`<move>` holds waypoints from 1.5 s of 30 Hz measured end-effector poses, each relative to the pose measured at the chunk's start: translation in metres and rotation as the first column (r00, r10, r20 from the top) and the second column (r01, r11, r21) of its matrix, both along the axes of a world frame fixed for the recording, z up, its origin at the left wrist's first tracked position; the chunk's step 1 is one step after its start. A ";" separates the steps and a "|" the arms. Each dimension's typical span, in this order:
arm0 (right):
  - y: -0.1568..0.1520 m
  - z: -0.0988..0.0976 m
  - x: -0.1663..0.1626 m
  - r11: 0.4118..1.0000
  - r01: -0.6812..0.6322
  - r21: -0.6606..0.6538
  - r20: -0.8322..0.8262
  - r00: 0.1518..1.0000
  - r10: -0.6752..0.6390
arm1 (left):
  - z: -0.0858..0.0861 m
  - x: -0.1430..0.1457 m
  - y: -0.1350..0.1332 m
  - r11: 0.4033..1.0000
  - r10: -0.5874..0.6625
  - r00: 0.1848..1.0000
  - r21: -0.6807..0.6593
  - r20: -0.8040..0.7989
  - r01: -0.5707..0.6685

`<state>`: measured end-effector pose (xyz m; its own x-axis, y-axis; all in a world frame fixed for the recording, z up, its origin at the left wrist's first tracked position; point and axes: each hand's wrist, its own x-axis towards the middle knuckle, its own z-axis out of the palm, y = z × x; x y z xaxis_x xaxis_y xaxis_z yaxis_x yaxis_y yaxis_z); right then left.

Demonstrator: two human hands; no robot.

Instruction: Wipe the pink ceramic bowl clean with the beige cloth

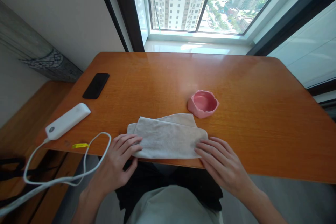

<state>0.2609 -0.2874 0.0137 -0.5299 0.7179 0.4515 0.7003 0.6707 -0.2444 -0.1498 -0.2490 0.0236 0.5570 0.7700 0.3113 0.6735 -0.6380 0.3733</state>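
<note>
left hand (119, 162) flat, fingers spread on towel's 9 o'clock end | right hand (222, 162) flat, open, at its 3 o'clock end | folded towel (166, 138) at table (262, 112) near edge; best pressed evenly, edges aligned | pink bowl (203, 103) at 1 o'clock | power bank (67, 120), phone (96, 85) at 10 o'clock

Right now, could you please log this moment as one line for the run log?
left hand: open, fingers on folded towel left end | right hand: open, fingertips at its right end | towel: flat at table near edge | pink bowl: behind towel
</note>
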 end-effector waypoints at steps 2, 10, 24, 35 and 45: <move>0.006 0.007 0.003 0.996 0.062 -0.065 -0.093 0.993 -0.068 | 0.007 -0.002 -0.001 0.997 0.039 0.999 -0.070 0.032 -0.037; 0.043 0.008 0.006 0.870 0.401 -0.286 0.046 0.913 -0.405 | -0.003 0.025 0.075 0.927 0.311 0.950 -0.212 -0.029 -0.310; 0.003 0.046 -0.012 0.848 0.259 -0.462 -0.266 0.872 -0.411 | 0.023 0.043 0.118 0.952 0.159 0.953 -0.297 0.260 -0.077; 0.071 0.009 -0.020 0.714 0.384 -0.586 -0.260 0.746 -0.614 | -0.004 0.025 0.120 0.828 0.469 0.838 -0.469 0.278 -0.307; 0.035 0.016 -0.034 0.871 0.489 -0.055 -0.072 0.868 -0.492 | 0.010 0.102 0.035 0.981 0.033 0.995 0.187 0.098 -0.051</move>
<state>0.2274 -0.2522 0.0295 -0.0683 0.8912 0.4484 0.9138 0.2363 -0.3304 -0.0480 -0.2143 0.0338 0.4870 0.7141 0.5029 0.6689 -0.6752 0.3110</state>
